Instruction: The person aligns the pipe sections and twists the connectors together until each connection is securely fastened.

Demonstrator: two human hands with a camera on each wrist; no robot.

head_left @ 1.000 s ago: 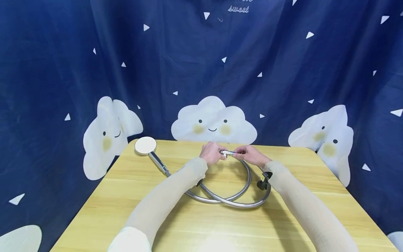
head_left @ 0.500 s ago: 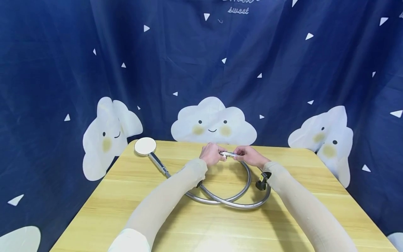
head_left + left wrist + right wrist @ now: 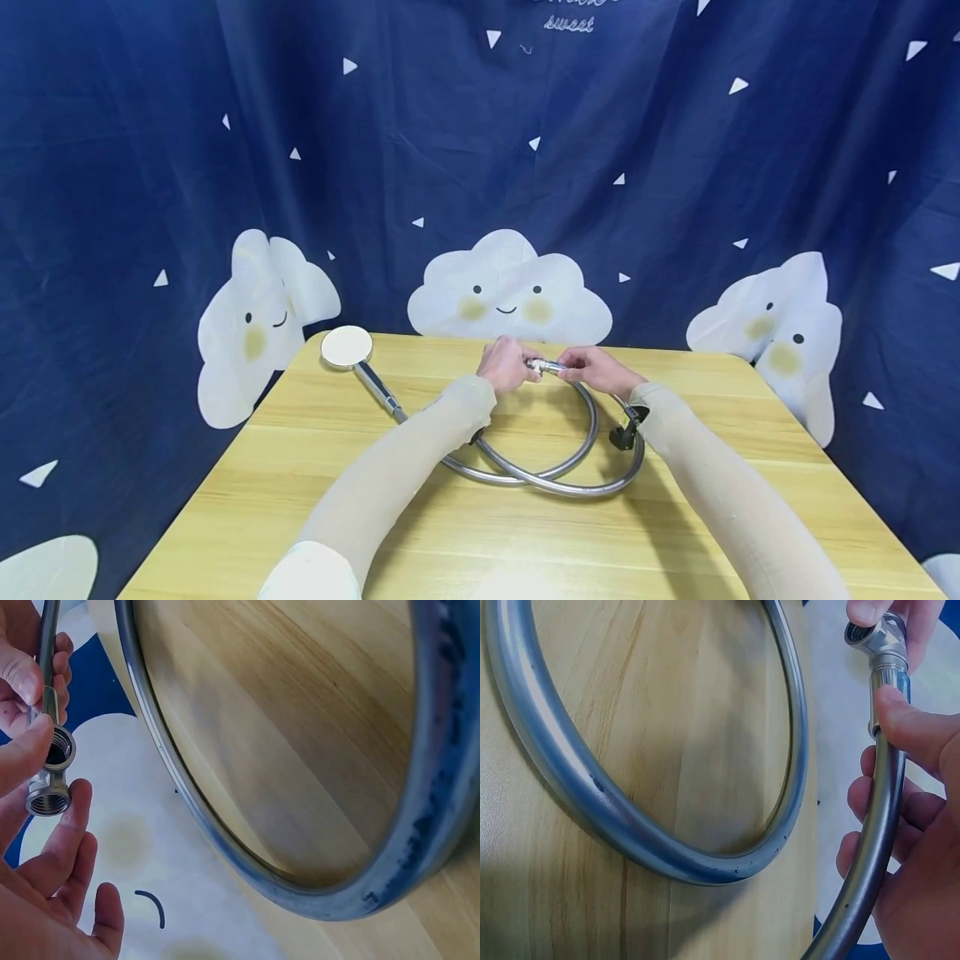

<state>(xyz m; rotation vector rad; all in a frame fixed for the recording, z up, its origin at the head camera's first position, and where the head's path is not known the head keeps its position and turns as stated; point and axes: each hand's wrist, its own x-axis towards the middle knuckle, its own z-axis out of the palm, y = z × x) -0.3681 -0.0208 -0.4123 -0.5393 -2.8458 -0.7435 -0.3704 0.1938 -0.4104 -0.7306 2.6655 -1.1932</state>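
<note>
My left hand (image 3: 503, 365) pinches a metal tee fitting (image 3: 54, 776) between thumb and fingers; two threaded openings show in the left wrist view. My right hand (image 3: 597, 372) grips the chrome nut (image 3: 889, 679) at the end of the shower hose, thumb on the nut and fingers curled behind the hose. Nut and fitting meet end to end. The grey metal shower hose (image 3: 581, 490) loops over the table below both hands. Its other end joins a hand shower (image 3: 347, 347), lying face up at the far left.
A pale wooden table (image 3: 480, 542) bears everything. Behind it hangs a dark blue curtain (image 3: 480, 150) with white clouds and triangles. A black wrist camera (image 3: 624, 435) sits under the right wrist, close to the hose loop.
Both hands stay in nearly the same place on the fitting and nut. The right fingers shift slightly around the nut. The hose and hand shower lie still.
</note>
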